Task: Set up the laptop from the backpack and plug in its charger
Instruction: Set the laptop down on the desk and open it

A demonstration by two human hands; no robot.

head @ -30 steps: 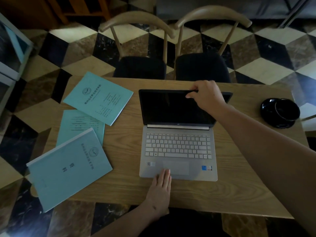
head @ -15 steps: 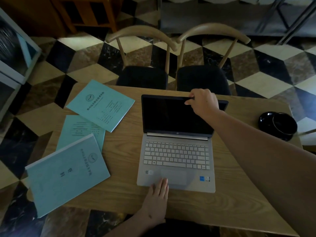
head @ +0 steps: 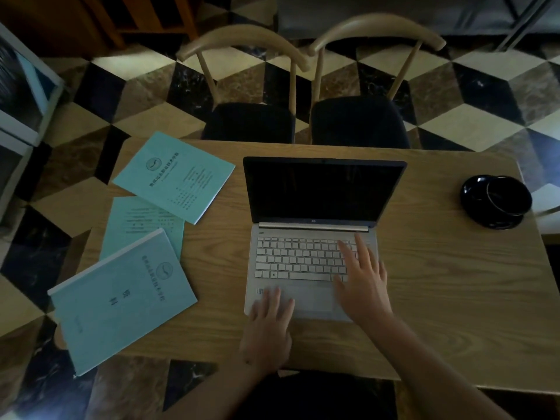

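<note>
- Silver laptop (head: pixel 312 262) lies open on the wooden table (head: pixel 439 283), roughly mid-table, lid up, screen (head: pixel 321 189) black, facing the person.
- Right hand (head: pixel 362 283) over the laptop's right side: fingers spread and loose, palm down, gripping nothing. Fingertips (head: pixel 359 237) reach the upper-right keys; palm covers the right end of the trackpad (head: pixel 309 298). Actual key contact can't be confirmed.
- Left hand (head: pixel 268 325) at the laptop's near-left corner, flat, fingers extended onto the palm rest left of the trackpad, heel of the hand on the table. Holding nothing.
- Both forearms bare, coming in from the near edge of the table.
- Left of the laptop: three teal booklets. Far one (head: pixel 174 175) angled, near the table's back edge; middle sheet (head: pixel 142 225) partly under the other two; thick near booklet (head: pixel 121 301) overhangs the table's near-left corner.
- Right of the laptop, well apart, near the table's right edge: black cup on black saucer (head: pixel 497 201).
- Behind the laptop, past the table's far edge: two wooden chairs, dark seats, left chair (head: pixel 245 86) and right chair (head: pixel 363 80) side by side, backrests nearly touching.
- Floor (head: pixel 472 122) under everything: cube-pattern tiles in black, cream and brown.
</note>
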